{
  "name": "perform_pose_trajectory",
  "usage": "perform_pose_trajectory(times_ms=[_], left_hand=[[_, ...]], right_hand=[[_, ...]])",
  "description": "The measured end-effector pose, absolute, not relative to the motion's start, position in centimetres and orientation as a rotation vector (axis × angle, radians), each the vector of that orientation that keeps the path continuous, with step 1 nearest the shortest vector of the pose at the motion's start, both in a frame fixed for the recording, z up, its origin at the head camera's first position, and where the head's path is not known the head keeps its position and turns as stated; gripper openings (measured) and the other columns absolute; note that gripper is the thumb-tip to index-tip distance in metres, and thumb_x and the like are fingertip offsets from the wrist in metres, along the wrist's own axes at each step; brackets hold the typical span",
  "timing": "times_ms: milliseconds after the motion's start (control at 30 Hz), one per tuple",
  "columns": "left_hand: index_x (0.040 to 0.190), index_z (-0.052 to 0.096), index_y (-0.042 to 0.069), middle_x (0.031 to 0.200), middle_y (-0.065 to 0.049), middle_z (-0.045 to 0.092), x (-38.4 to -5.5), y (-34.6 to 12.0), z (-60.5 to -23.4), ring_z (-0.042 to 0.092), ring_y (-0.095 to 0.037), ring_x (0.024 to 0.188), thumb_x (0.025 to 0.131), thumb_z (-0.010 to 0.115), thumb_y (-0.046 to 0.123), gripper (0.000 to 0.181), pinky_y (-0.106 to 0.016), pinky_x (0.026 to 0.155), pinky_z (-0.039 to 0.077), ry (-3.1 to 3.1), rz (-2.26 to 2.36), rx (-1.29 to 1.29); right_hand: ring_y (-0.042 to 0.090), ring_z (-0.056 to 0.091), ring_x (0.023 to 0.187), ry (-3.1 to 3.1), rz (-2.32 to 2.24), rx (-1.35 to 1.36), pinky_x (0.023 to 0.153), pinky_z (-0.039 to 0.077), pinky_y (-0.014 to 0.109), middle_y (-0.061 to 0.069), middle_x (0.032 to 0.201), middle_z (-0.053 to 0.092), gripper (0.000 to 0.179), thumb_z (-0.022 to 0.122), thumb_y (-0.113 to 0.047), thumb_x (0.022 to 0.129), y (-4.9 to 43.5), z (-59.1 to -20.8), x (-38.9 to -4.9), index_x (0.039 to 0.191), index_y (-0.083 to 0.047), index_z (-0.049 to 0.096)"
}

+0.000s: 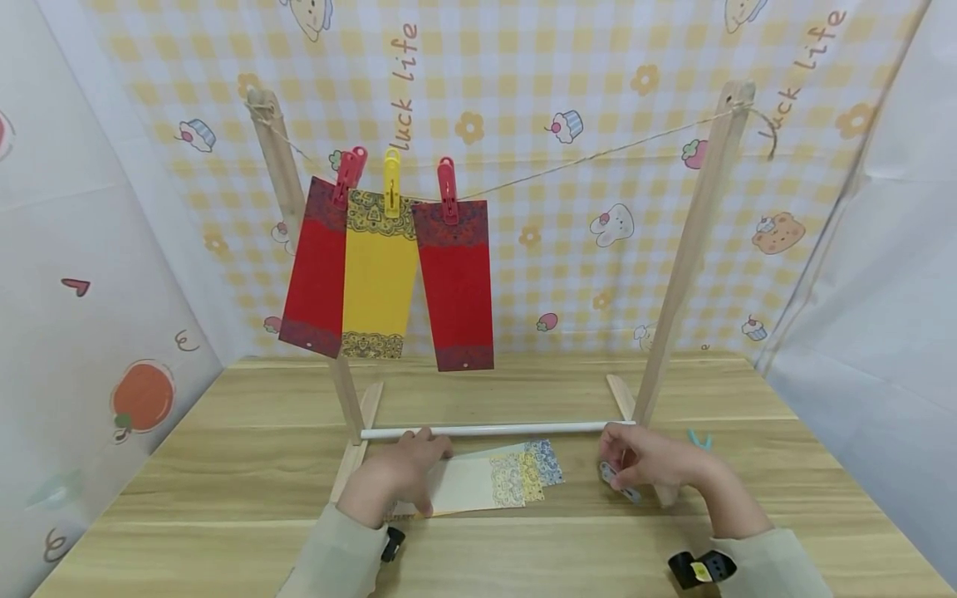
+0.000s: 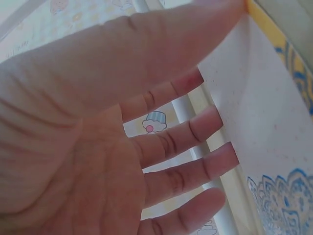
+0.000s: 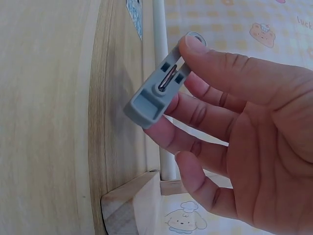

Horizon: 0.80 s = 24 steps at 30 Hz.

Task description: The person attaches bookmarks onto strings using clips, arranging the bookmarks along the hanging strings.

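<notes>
My left hand (image 1: 404, 475) spans a stack of patterned paper cards (image 1: 467, 486) on the table, thumb at the near edge and fingertips at the far edge. Close up, the left wrist view shows the white card (image 2: 264, 117) with blue lace print against those fingertips. Over on the right, my right hand (image 1: 650, 458) pinches a grey clothespin (image 3: 159, 88) between thumb and fingers, just above the table. Two red cards (image 1: 459, 291) and a yellow card (image 1: 380, 282) hang from the string (image 1: 591, 158) by red clothespins (image 1: 448, 189) and a yellow clothespin (image 1: 392, 184).
A wooden frame with a left post (image 1: 278, 162) and right post (image 1: 695, 241) holds the sagging string. A white rod (image 1: 497, 430) joins the posts low down, just behind the cards. A light blue clothespin (image 1: 699, 439) lies right of the right post.
</notes>
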<state>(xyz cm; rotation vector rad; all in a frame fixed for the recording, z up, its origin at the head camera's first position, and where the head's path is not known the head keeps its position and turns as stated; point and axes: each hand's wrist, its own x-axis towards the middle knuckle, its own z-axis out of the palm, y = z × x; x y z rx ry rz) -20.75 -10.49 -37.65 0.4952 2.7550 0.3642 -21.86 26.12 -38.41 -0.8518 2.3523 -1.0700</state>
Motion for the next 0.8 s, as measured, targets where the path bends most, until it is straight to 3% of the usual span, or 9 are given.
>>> perform_pose_trajectory(times_ms=[467, 600, 800], left_hand=[[0.106, 0.062, 0.011, 0.100, -0.002, 0.058, -20.72, -10.62, -37.62, 0.054, -0.020, 0.094, 0.060, 0.094, 0.010, 0.056, -0.042, 0.081, 0.052, 2.753, 0.392, 0.532], [0.099, 0.065, 0.009, 0.096, 0.000, 0.064, -20.83, -10.62, -37.75, 0.057, -0.018, 0.088, 0.061, 0.092, 0.007, 0.046, -0.041, 0.080, 0.051, 2.732, 0.453, 0.535], [0.085, 0.063, 0.009, 0.084, 0.000, 0.060, -20.73, -10.80, -37.63, 0.051, -0.016, 0.077, 0.064, 0.088, 0.001, 0.033, -0.038, 0.071, 0.047, 2.703, 0.558, 0.572]], right_hand=[[0.005, 0.055, 0.082, 2.404, -1.024, -0.880, 0.073, 0.049, 0.023, 0.002, 0.090, 0.061, 0.043, 0.072, -0.015, 0.090, 26.15, -38.42, -21.97, 0.122, 0.007, 0.053], [0.004, 0.056, 0.083, 2.417, -1.000, -0.892, 0.073, 0.049, 0.023, 0.002, 0.091, 0.062, 0.043, 0.071, -0.017, 0.090, 26.21, -38.46, -21.96, 0.123, 0.006, 0.056], [0.005, 0.056, 0.083, 2.421, -0.984, -0.873, 0.071, 0.049, 0.023, 0.000, 0.092, 0.064, 0.037, 0.071, -0.017, 0.090, 26.23, -38.43, -21.97, 0.120, 0.004, 0.062]])
